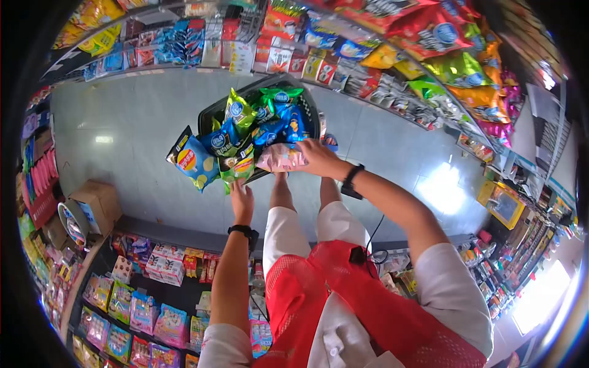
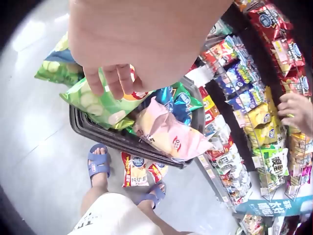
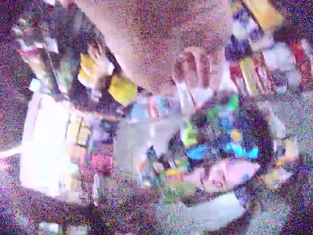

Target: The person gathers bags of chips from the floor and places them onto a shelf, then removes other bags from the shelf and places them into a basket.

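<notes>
A black basket [image 1: 318, 116] full of snack bags stands on the floor before the person's feet. A pink bag [image 1: 279, 159] [image 2: 171, 136] lies at its near side, beside a green chip bag [image 1: 236, 164] [image 2: 90, 104]; a blue chip bag [image 1: 195, 162] leans out over the left rim. The left hand [image 1: 242, 203] [image 2: 142, 44] hangs over the green bag with loosely bent fingers; contact cannot be told. In the head view the right hand [image 1: 319, 159] overlaps the pink bag, but the left wrist view shows this hand [image 2: 297, 113] raised apart from it, holding nothing visible.
Snack shelves [image 1: 368, 86] run along the far side and right. Behind the person is another shelf of bagged goods [image 1: 144, 310]. A cardboard box [image 1: 101, 205] stands at left. Bags [image 2: 134, 170] lie on the floor near the sandals [image 2: 99, 161]. The right wrist view is blurred.
</notes>
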### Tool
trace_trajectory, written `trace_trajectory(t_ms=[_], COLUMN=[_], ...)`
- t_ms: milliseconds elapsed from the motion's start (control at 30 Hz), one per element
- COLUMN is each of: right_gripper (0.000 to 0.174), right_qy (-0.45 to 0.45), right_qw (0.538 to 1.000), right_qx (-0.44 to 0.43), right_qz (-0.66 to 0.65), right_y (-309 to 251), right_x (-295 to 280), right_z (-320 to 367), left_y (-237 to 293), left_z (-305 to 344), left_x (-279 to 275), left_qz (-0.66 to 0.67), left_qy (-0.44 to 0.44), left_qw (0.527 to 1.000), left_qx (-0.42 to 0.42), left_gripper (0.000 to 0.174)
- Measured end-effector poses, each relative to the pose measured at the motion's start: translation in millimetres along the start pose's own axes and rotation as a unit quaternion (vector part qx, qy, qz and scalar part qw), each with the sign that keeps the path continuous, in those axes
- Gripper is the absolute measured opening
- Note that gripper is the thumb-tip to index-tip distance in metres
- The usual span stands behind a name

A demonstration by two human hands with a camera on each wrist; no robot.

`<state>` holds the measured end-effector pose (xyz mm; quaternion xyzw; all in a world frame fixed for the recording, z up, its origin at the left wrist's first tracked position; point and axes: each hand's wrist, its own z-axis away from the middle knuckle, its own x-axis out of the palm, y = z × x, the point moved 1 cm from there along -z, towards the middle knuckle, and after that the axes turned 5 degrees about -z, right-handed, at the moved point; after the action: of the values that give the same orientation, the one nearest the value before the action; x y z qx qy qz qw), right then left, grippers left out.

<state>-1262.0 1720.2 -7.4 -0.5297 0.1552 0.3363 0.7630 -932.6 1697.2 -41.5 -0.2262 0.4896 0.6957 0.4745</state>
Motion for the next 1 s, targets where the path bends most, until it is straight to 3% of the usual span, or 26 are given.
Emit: trace_trajectory(t_ms=[33, 67, 167, 233, 300, 367, 433, 500, 533, 600, 667, 700, 733, 767, 800, 833, 900, 933, 1000], right_gripper=[0.081, 0.087, 0.096, 0.089, 0.076, 0.064, 0.055, 0.05, 0.052, 0.055, 0.054, 0.054, 0.054, 0.055, 0.054, 0.052, 0.048, 0.045, 0.058], right_qy=[-0.005, -0.01, -0.079, 0.006, 0.012, -0.042, -0.084, -0.117, -0.158, -0.167, -0.175, -0.212, -0.255, -0.298, -0.341, -0.319, -0.268, -0.14, 0.148], right_qw=[0.999, 0.996, 0.978, 0.959, 0.957, 0.993, 0.988, 0.944, 0.888, 0.86, 0.842, 0.823, 0.798, 0.77, 0.798, 0.768, 0.694, 0.642, 0.731], right_qx=[-0.008, -0.014, -0.018, -0.056, -0.044, 0.033, 0.103, 0.164, 0.172, 0.208, 0.195, 0.242, 0.262, 0.281, 0.257, 0.254, 0.244, 0.273, 0.294], right_qz=[0.042, 0.083, 0.194, 0.279, 0.287, 0.106, -0.077, -0.26, -0.396, -0.434, -0.472, -0.468, -0.479, -0.489, -0.425, -0.493, -0.622, -0.703, -0.597], right_y=[6.1, 11.3, 12.9, 16.5, 25.1, 33.0, 39.1, 44.9, 41.0, 31.9, 18.8, 18.5, 20.5, 0.8, -15.6, -13.2, 5.9, 39.0, 99.1], right_x=[27.8, 50.5, 88.8, 109.5, 120.1, 108.8, 85.9, 57.8, 42.7, 21.1, 9.3, 11.8, 19.4, 13.9, 0.8, 5.6, 22.7, 44.7, 82.9], right_z=[-17.8, -31.8, -48.2, -48.7, -54.5, -58.4, -59.9, -50.3, -45.4, -34.6, -24.9, -20.1, -16.6, -20.7, -23.6, -26.0, -31.7, -39.8, -62.9], left_y=[14.9, 19.2, 15.8, -9.4, -27.3, -33.4, -34.9, -35.8, -25.7, 11.8, 22.0, 27.7, 35.4, 53.8, 70.7, 79.5, 63.6, 56.4, 55.2], left_z=[-9.7, -15.5, -37.4, -48.7, -58.4, -60.5, -59.9, -56.6, -52.5, -40.7, -24.2, -16.7, -9.1, -5.8, -2.9, -3.1, -8.4, -9.2, -8.8], left_x=[0.2, 3.3, 10.1, 22.2, 26.8, 23.8, 18.2, 12.3, 3.1, -16.6, -6.6, 6.5, 19.8, 19.1, 16.7, 14.4, 32.5, 39.4, 36.3], left_qz=[-0.032, -0.038, 0.033, 0.012, 0.019, 0.049, 0.041, 0.039, 0.011, -0.045, 0.04, 0.204, 0.36, 0.444, 0.522, 0.591, 0.596, 0.597, 0.585], left_qy=[0.051, 0.111, 0.218, 0.181, 0.148, 0.113, 0.104, 0.096, 0.124, 0.181, 0.108, -0.017, -0.142, -0.193, -0.241, -0.285, -0.258, -0.245, -0.232], left_qw=[0.998, 0.993, 0.974, 0.981, 0.986, 0.991, 0.993, 0.994, 0.992, 0.982, 0.99, 0.977, 0.922, 0.874, 0.813, 0.741, 0.744, 0.745, 0.758], left_qx=[0.004, -0.023, -0.059, -0.07, -0.07, -0.058, -0.037, -0.029, -0.026, -0.019, 0.083, 0.05, 0.015, -0.039, -0.093, -0.145, -0.16, -0.167, -0.169], left_gripper=[0.046, 0.064, 0.076, 0.08, 0.085, 0.089, 0.084, 0.08, 0.078, 0.076, 0.071, 0.067, 0.064, 0.062, 0.06, 0.057, 0.055, 0.054, 0.055])
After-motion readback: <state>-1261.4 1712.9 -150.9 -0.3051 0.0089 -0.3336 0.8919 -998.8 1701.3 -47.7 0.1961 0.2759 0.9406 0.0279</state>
